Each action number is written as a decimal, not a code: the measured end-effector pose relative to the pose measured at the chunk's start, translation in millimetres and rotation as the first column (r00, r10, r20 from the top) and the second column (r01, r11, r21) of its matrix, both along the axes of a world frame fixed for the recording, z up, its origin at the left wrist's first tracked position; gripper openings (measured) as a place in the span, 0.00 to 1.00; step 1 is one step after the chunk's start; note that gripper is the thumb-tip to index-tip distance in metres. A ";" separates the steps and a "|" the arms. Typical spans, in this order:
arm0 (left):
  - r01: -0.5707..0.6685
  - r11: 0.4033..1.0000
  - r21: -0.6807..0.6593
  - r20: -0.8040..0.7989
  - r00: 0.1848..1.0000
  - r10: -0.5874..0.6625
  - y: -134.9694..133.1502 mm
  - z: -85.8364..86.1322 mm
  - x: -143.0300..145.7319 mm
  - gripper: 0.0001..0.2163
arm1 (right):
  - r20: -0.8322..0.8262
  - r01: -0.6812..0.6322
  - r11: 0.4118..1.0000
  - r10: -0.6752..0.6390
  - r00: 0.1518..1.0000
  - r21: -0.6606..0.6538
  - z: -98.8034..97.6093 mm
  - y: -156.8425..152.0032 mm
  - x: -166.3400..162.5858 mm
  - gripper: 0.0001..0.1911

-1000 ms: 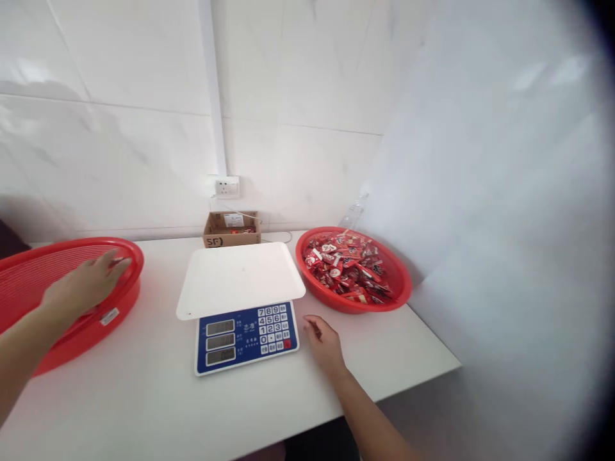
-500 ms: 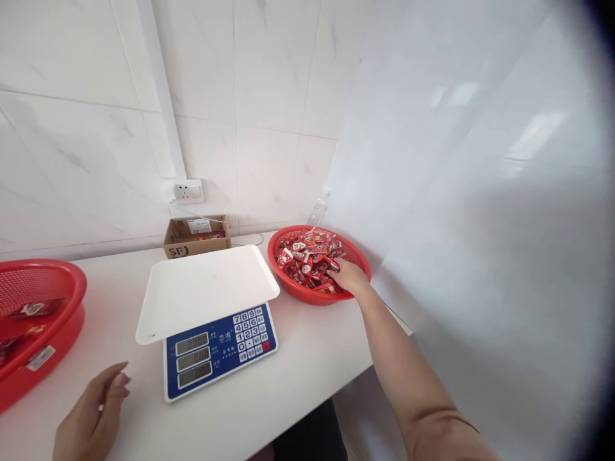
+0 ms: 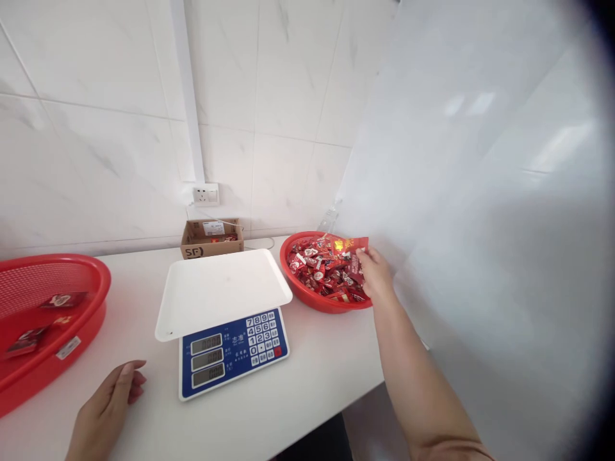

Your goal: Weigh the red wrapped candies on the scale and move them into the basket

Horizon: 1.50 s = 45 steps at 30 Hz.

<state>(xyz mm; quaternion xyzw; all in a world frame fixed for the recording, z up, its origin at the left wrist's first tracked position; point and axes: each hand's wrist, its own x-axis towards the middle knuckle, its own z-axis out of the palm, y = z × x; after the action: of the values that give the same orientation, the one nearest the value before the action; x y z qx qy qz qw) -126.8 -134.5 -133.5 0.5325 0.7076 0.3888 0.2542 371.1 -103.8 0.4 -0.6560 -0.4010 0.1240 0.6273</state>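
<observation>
My right hand [image 3: 377,274] is over the right side of a red plastic basket [image 3: 307,298], its thumb and fingers pinching a red packet [image 3: 350,244] with a gold print. Beneath it, the basket holds a heap of small red-wrapped snack packets [image 3: 321,267]. My left hand [image 3: 106,406] rests low at the left by the white table, fingers curled in loosely with the thumb along them and nothing visible in them. Between the hands stands a digital scale [image 3: 235,349] with a blue keypad panel and a bare white tray [image 3: 223,291]. Its displays appear to read zeros.
At the far left a second red basket [image 3: 91,314] contains a few packets [image 3: 62,299]. A small cardboard box [image 3: 211,246] with some red items inside sits against the tiled wall, below a socket [image 3: 206,194]. A glossy white panel [image 3: 480,224] borders the right side.
My right hand has risen from the heap and now lifts the gold-printed red packet. My left hand's fingers have curled in more. The view has shifted slightly left.
</observation>
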 end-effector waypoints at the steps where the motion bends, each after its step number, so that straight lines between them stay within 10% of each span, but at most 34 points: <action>1: 0.019 1.000 -0.020 0.034 0.999 -0.018 -1.4 4.6 1.8 0.21 | -0.107 -0.079 0.997 0.079 0.991 0.000 2.6 2.6 -11.6 0.17; 6: 0.052 0.998 -0.037 0.091 0.995 -0.048 -4.7 12.5 5.0 0.21 | -0.367 -0.493 0.868 0.439 0.820 -0.061 -0.1 20.2 -92.8 0.14; 11: 0.059 0.998 -0.038 0.086 0.995 -0.055 -5.1 8.4 3.7 0.20 | -0.270 -0.731 0.668 0.684 0.677 -0.139 -22.4 46.2 -162.5 0.14; 18: 0.064 0.997 -0.040 0.108 0.992 -0.060 -7.0 12.2 5.5 0.20 | 0.080 -0.543 0.802 0.576 0.814 -0.250 -42.7 71.8 -177.5 0.21; 24: 0.079 0.994 -0.069 0.089 0.993 -0.072 -5.8 11.4 4.3 0.21 | 0.197 -0.684 0.677 0.735 0.649 -0.271 -39.5 60.8 -181.3 0.22; 30: 0.089 0.993 -0.081 0.115 0.990 -0.080 -2.8 5.1 1.2 0.20 | 0.642 -0.236 0.937 0.347 0.683 -0.256 -13.8 60.2 -120.7 0.20; 36: 0.093 0.989 -0.114 0.092 0.992 -0.083 -1.6 3.2 -0.6 0.20 | 0.561 -0.070 0.897 0.333 0.758 -0.437 -20.0 56.4 -64.4 0.19; 45: 0.087 0.992 -0.088 0.038 0.996 -0.084 -1.1 4.2 1.1 0.20 | 0.434 -0.066 0.940 0.216 0.875 -0.334 -16.6 42.2 -30.1 0.18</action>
<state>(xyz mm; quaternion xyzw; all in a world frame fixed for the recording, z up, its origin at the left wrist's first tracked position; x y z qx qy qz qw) -125.7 -135.5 -129.3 0.5437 0.6963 0.3547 0.3062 341.1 -61.6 -16.2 -0.7250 -0.5622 0.0706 0.3915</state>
